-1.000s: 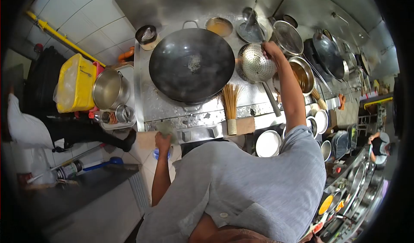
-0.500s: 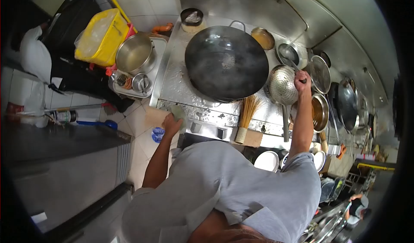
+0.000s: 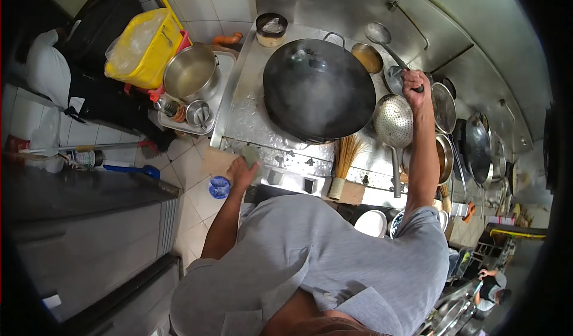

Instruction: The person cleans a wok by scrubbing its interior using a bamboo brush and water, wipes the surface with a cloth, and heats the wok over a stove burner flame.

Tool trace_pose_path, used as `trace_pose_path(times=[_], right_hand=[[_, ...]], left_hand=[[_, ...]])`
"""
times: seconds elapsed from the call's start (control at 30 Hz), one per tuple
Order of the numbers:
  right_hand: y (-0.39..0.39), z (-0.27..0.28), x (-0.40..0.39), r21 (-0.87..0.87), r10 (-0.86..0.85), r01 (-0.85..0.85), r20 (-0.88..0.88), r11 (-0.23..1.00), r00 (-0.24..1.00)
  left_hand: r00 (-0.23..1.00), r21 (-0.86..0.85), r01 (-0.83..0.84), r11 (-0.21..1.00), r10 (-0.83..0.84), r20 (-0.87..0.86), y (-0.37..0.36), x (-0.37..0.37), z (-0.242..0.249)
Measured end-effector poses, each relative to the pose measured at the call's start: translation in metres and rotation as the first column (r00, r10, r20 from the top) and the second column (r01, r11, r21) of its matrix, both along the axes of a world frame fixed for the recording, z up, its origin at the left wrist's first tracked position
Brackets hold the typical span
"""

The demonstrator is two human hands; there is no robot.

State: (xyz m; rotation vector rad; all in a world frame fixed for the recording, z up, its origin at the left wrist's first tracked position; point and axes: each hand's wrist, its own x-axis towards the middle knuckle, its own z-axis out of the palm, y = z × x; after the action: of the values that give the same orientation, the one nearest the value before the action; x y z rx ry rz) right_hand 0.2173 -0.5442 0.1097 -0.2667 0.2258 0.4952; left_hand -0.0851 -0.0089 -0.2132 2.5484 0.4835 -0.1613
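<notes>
- Steel shone dully along the long-handled metal ladle [image 3: 378,33], which reached out from the right hand [image 3: 416,88] up and to the left, its round bowl near the bare metal back wall [image 3: 325,5].
- Closed around the dark end of that handle, the right hand gripped it firmly, knuckles bent, with the bowl well apart from the fingers.
- To the left of the right hand sat the large round black metal wok [image 3: 316,82], a pale haze over its middle; neither hand touched it.
- Nearer the body, the round perforated silver strainer [image 3: 393,120] lay on the stainless-steel tabletop [image 3: 240,121], just beside the wok, its straight grey handle pointing toward the person.
- The left hand [image 3: 243,173] was at the front left corner, fingers bent, with the grey-green cloth [image 3: 250,153] at its fingertips; whether it gripped the cloth or only pressed on it, I could not tell.
- Between the hands, at the front edge, lay the tan bristle brush [image 3: 348,154], bristles toward the wok.
- Beyond the wok's right side stood the small round metal bowl of brownish liquid [image 3: 367,57], near the ladle's bowl.
</notes>
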Motion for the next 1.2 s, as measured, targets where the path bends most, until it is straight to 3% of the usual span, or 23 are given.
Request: trace_pose_path(times=[0.2, 0.3, 0.47, 0.5, 0.53, 0.57, 0.6, 0.67, 0.7, 0.73, 0.8, 0.83, 0.87, 0.93, 1.0, 1.07, 1.13, 1.2], right_hand=[[0.067, 0.006, 0.039, 0.001, 0.168, -0.168, -0.059, 0.986, 0.984], [0.096, 0.01, 0.055, -0.23, 0.264, -0.282, -0.108, 0.931, 0.959], [0.118, 0.009, 0.071, -0.39, 0.365, -0.435, -0.245, 0.811, 0.898], [0.119, 0.009, 0.07, -0.639, 0.417, -0.425, -0.174, 0.641, 0.892], [0.122, 0.013, 0.061, -0.834, 0.479, -0.353, -0.125, 0.423, 0.869], [0.125, 0.013, 0.049, -0.947, 0.414, -0.188, -0.066, 0.26, 0.908], [0.128, 0.015, 0.035, -0.947, 0.4, -0.186, -0.068, 0.264, 0.914], [0.126, 0.017, 0.011, -0.99, 0.47, 0.116, 0.063, -0.083, 0.88], [0.118, 0.019, 0.003, -0.988, 0.472, 0.086, 0.015, -0.13, 0.881], [0.109, 0.012, -0.006, -0.988, 0.46, 0.082, 0.013, -0.131, 0.888], [0.092, -0.012, -0.031, -0.96, 0.344, 0.242, 0.183, -0.138, 0.921], [0.088, -0.014, -0.05, -0.965, 0.366, 0.25, 0.205, -0.08, 0.908], [0.087, -0.017, -0.072, -0.956, 0.314, 0.258, 0.206, -0.137, 0.927], [0.078, -0.035, -0.113, -0.945, 0.209, 0.299, 0.269, -0.13, 0.94], [0.074, -0.051, -0.158, -0.953, 0.093, 0.303, 0.3, -0.018, 0.949], [0.083, -0.065, -0.2, -0.947, -0.017, 0.32, 0.32, -0.016, 0.947], [0.085, -0.103, -0.236, -0.919, -0.085, 0.377, 0.387, -0.111, 0.918], [0.078, -0.167, -0.271, -0.874, -0.086, 0.393, 0.432, -0.287, 0.898]], left_hand=[[0.998, 0.019, -0.039, 0.999, 0.039, -0.041, -0.006, 0.001, 0.016], [0.999, 0.021, -0.035, 0.999, 0.036, -0.036, -0.005, 0.0, 0.014], [0.995, 0.028, -0.048, 0.998, 0.05, -0.086, -0.008, -0.001, 0.025], [0.995, 0.014, -0.043, 0.999, 0.044, -0.091, -0.008, -0.002, 0.026], [0.995, 0.015, -0.031, 0.999, 0.032, -0.1, -0.008, -0.003, 0.028], [0.994, 0.019, -0.03, 0.999, 0.032, -0.107, -0.009, -0.002, 0.03], [0.993, 0.023, -0.029, 0.999, 0.031, -0.11, -0.009, 0.001, 0.032], [0.993, 0.022, -0.024, 0.999, 0.027, -0.113, -0.008, 0.003, 0.031], [0.993, 0.019, -0.035, 0.999, 0.037, -0.115, -0.008, 0.003, 0.029], [0.993, 0.019, -0.021, 1.0, 0.023, -0.117, -0.007, 0.004, 0.026], [0.992, -0.003, -0.063, 0.998, 0.062, -0.114, -0.007, 0.005, 0.019], [0.992, -0.002, -0.048, 0.999, 0.047, -0.115, -0.008, 0.006, 0.022], [0.992, 0.005, -0.06, 0.998, 0.06, -0.113, -0.009, 0.006, 0.025], [0.992, 0.014, -0.051, 0.999, 0.053, -0.112, -0.01, 0.008, 0.031], [0.981, 0.039, -0.061, 0.997, 0.067, -0.181, -0.008, 0.013, 0.035], [0.982, 0.055, -0.06, 0.997, 0.069, -0.177, -0.012, 0.015, 0.043], [0.983, 0.072, -0.06, 0.996, 0.071, -0.171, -0.016, 0.018, 0.045], [0.984, 0.129, -0.108, 0.986, 0.125, -0.129, -0.017, 0.018, 0.04]])
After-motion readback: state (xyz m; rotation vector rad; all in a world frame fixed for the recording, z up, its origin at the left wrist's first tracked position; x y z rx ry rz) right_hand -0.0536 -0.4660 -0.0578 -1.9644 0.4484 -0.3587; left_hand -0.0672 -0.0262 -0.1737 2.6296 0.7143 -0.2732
